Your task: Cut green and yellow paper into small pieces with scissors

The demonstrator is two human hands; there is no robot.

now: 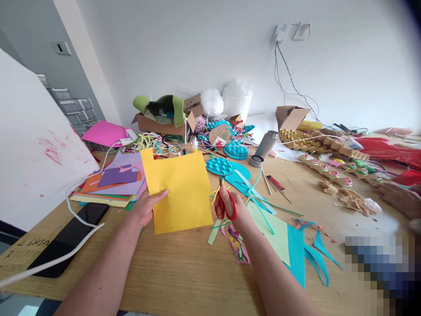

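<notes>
Head view: from where I stood, the left hand (144, 210) pinched the yellow sheet (184, 193) near its left edge; the right hand (242, 214) gripped scissors (234, 210) just right of the sheet. Neat cutting probably needed steady paper and squared blades.

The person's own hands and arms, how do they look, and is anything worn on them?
The left hand and right hand are human, without gloves. The left forearm and right forearm show no sleeve, watch or bracelet.
</notes>
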